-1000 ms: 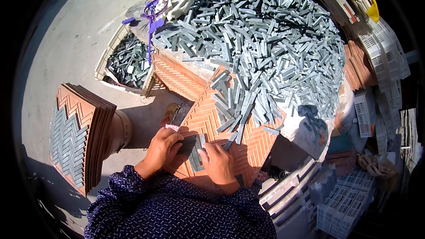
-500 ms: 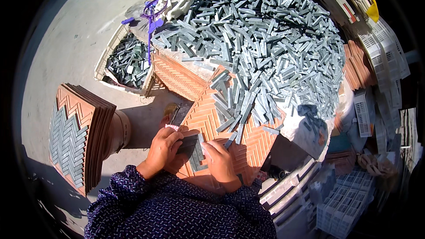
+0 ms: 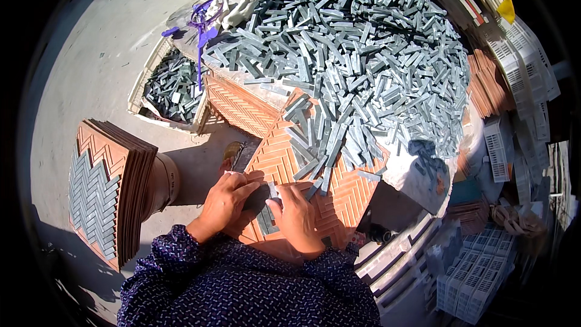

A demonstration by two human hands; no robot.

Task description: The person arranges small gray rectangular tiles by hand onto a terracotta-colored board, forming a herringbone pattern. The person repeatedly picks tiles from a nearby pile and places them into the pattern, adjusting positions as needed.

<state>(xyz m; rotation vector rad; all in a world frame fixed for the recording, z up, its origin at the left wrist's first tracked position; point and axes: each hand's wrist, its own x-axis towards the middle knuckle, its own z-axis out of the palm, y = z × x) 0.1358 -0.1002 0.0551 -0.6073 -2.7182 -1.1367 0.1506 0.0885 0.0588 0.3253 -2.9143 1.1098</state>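
Note:
In front of me lies an orange herringbone-patterned tray [image 3: 266,160], partly filled with dark grey stone strips [image 3: 265,223] in its grooves. My left hand [image 3: 221,202] rests at the left side of these strips, its fingers bent and pressed together. What those fingers hold, if anything, is hidden. On the other side my right hand [image 3: 296,218] closes its thumb and fingertips about a narrow grey stone strip [image 3: 273,190], which lies between both hands. Loose strips [image 3: 327,145] cover the tray's far part, just beyond my right fingertips.
A large heap of grey strips [image 3: 363,54] spreads across the table beyond. At left, stacked trays [image 3: 130,151] stand on a bucket [image 3: 164,181], the top one partly filled. A cream crate [image 3: 136,94] holds dark pieces. White crates [image 3: 475,272] stand at lower right.
My right hand has shifted slightly up, and its thumb now lies nearer the strips. My left fingers have straightened a little toward the right hand. The view has moved slightly.

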